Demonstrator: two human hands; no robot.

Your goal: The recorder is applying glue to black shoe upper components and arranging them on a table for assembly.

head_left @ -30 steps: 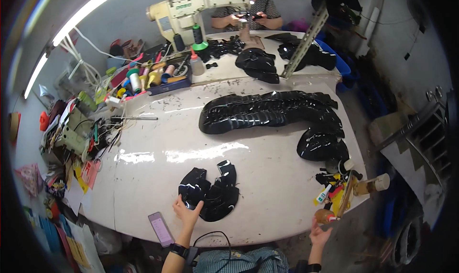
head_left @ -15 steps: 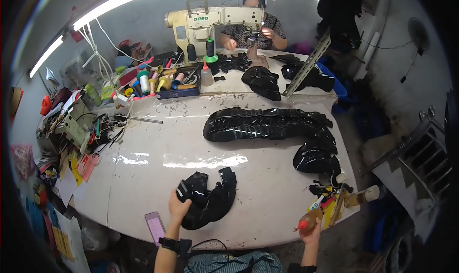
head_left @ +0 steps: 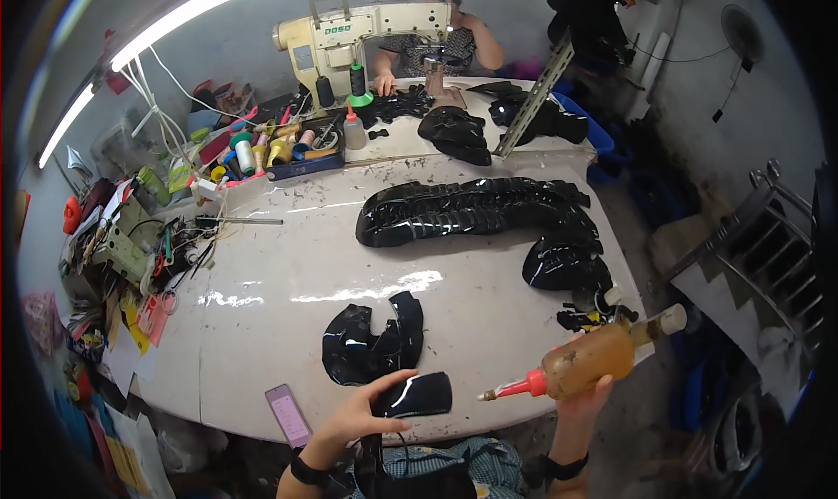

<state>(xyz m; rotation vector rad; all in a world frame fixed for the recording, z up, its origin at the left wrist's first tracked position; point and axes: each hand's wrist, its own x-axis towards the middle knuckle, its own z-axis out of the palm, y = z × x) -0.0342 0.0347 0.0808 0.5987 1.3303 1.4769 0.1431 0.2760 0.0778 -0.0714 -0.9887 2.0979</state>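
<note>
My left hand (head_left: 374, 413) grips a glossy black patent piece (head_left: 422, 395) at its left end, above the table's front edge. My right hand (head_left: 583, 401) holds a squeeze bottle of amber glue (head_left: 588, 360), tipped sideways. Its red cap and narrow nozzle point left toward the black piece, with a gap between them. Just beyond my left hand, a curved shiny black upper piece (head_left: 403, 337) lies on the table. Black material also hangs below my left hand, partly over my lap.
A long row of stacked black pieces (head_left: 471, 213) lies across the table (head_left: 253, 337), with another stack (head_left: 566, 265) at right. A phone (head_left: 286, 414) lies at front left. Clutter and thread spools line the left side. Beyond stands a sewing machine (head_left: 358, 32) with a person behind it.
My left hand has lifted a black piece off the table and drawn it nearer. My right hand has raised the glue bottle and tilted it leftward. The view has shifted slightly.
</note>
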